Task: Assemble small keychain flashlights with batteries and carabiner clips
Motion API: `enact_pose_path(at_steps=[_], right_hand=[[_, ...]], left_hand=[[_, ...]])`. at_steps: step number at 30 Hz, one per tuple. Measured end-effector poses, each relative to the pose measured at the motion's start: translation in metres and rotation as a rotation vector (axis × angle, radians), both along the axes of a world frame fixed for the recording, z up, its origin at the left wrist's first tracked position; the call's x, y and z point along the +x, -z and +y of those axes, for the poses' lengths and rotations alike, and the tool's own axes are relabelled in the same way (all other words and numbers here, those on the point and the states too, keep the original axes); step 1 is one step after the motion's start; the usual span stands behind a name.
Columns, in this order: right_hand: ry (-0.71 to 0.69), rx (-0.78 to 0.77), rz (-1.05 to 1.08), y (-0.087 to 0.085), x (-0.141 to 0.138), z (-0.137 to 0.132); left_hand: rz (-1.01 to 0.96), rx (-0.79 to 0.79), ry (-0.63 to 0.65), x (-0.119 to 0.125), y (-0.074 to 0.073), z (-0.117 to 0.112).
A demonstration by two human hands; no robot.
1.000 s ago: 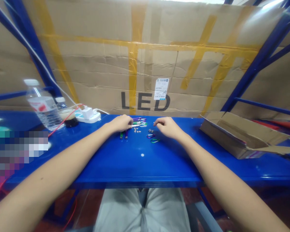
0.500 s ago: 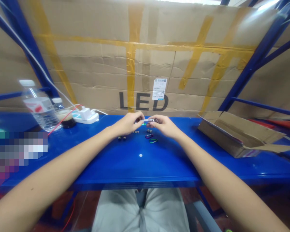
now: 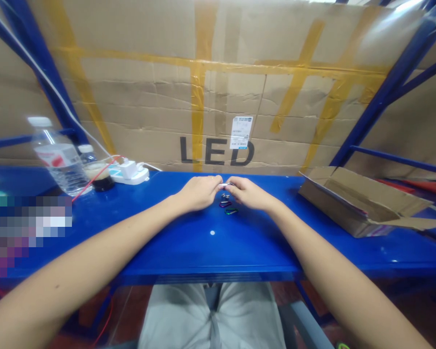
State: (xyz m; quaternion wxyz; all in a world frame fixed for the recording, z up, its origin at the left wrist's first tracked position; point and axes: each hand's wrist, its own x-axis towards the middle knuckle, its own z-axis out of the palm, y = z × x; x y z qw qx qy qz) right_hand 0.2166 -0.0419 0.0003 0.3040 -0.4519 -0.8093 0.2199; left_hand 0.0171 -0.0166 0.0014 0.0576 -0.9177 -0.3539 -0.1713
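Note:
My left hand (image 3: 202, 192) and my right hand (image 3: 249, 192) meet above the far part of the blue table. Between their fingertips is a slim silvery rod (image 3: 225, 184), pinched from both sides; its ends are hidden by the fingers. Just below, on the tabletop, lie some small metal pieces (image 3: 225, 196), too small to name. Nearer to me are a purple carabiner (image 3: 225, 205) and a green carabiner (image 3: 231, 212).
An open cardboard box (image 3: 343, 203) stands at the right. To the left are a large water bottle (image 3: 60, 157), a smaller bottle with dark liquid (image 3: 101, 182) and a white power strip (image 3: 134, 177). A large carton (image 3: 148, 111) rises behind the blue table (image 3: 189, 252).
My left hand has moved right and closed in on my right hand, covering more of the rod. The small dark pieces and other bits once visible below my left hand are now hidden.

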Motion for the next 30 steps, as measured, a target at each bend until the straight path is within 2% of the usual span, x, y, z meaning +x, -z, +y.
enact_pose_path(at_steps=[9, 13, 16, 19, 25, 28, 30], right_hand=[[-0.008, 0.098, -0.206, 0.0, 0.007, 0.004], [-0.029, 0.152, -0.203, 0.004, 0.008, 0.007], [-0.021, 0.216, -0.193, 0.004, 0.008, 0.007], [-0.031, 0.268, -0.159, 0.003, 0.008, 0.006], [-0.084, 0.339, -0.135, 0.002, 0.01, 0.006], [-0.092, 0.37, -0.126, 0.0, 0.011, 0.006], [-0.082, 0.37, -0.107, -0.001, 0.01, 0.006]], left_hand=[[0.0, -0.014, -0.016, 0.005, 0.002, -0.006], [-0.085, -0.076, 0.009, 0.005, 0.007, -0.003], [-0.223, -0.185, 0.045, 0.007, 0.011, 0.002], [-0.418, -0.377, 0.103, 0.01, 0.012, 0.006], [-0.757, -1.084, 0.075, 0.01, 0.006, 0.006], [-0.781, -1.31, 0.077, 0.006, 0.002, 0.004], [-0.765, -1.378, 0.083, 0.004, 0.001, 0.005]])
